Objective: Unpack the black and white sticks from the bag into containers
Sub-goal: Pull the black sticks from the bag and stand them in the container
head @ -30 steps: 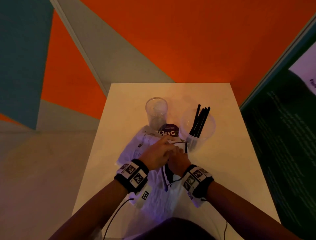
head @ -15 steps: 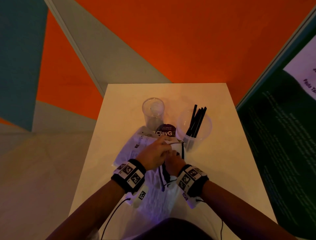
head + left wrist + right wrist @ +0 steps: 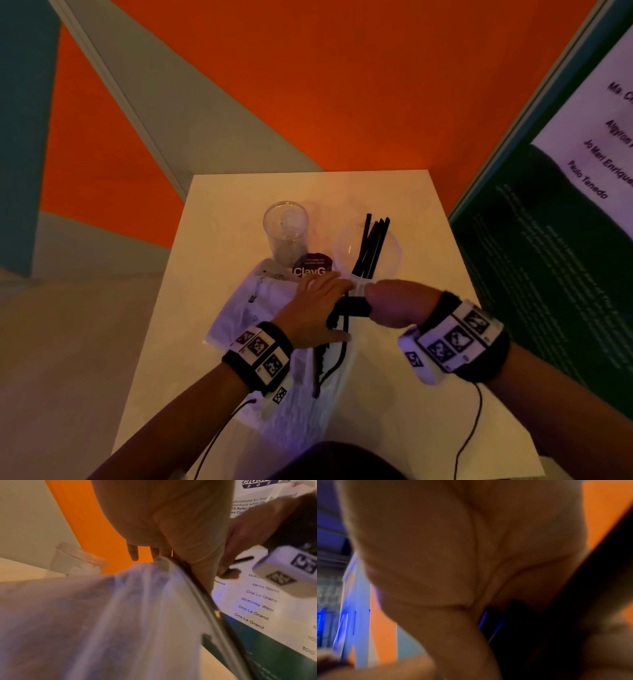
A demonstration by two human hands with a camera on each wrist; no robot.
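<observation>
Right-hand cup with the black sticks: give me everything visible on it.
The cup is clear, thin plastic by its look, wide-mouthed and narrowing to its base. It stands on the white table, right of the clear jar. Several black sticks stand in it, leaning away past the far rim. The left hand reaches its base; actual contact can't be told. No white sticks show inside.
</observation>
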